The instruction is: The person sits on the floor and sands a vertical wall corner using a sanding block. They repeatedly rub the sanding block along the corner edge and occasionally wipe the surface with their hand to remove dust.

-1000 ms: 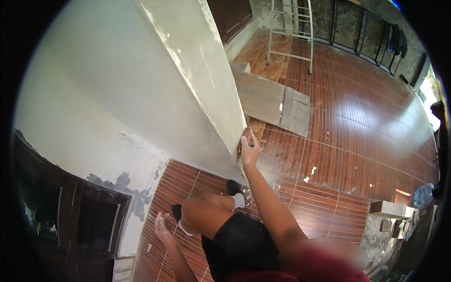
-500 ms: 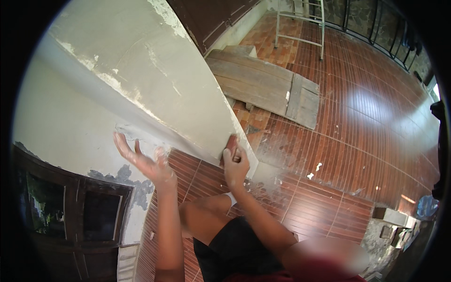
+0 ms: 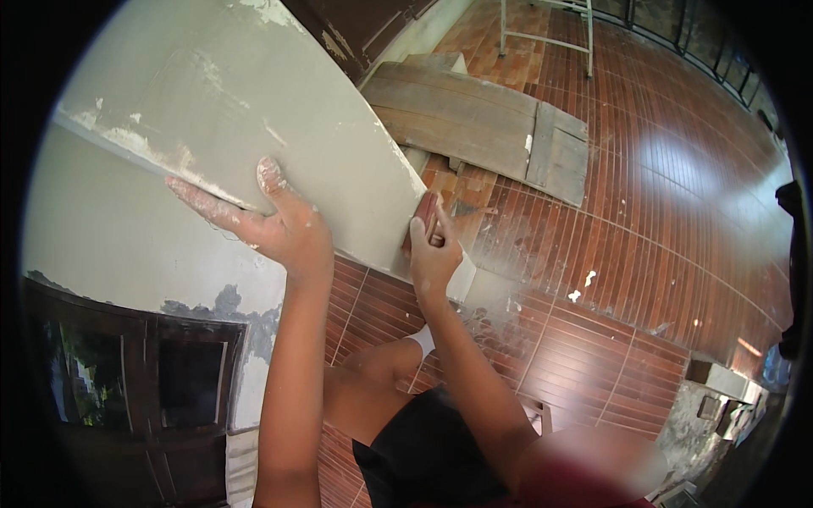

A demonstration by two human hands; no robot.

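Head view: my right hand (image 3: 436, 254) grips a reddish block (image 3: 426, 216) at the grey wall's (image 3: 334, 173) right edge. Left hand (image 3: 296, 229) spread, grasping nothing, by the corner; contact unclear. Wall looks mostly smooth; rough pale patches (image 3: 134, 142) seemingly left.

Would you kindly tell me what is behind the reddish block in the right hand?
The pale wall shows beside the reddish block; the patch directly behind the block and right hand is covered.
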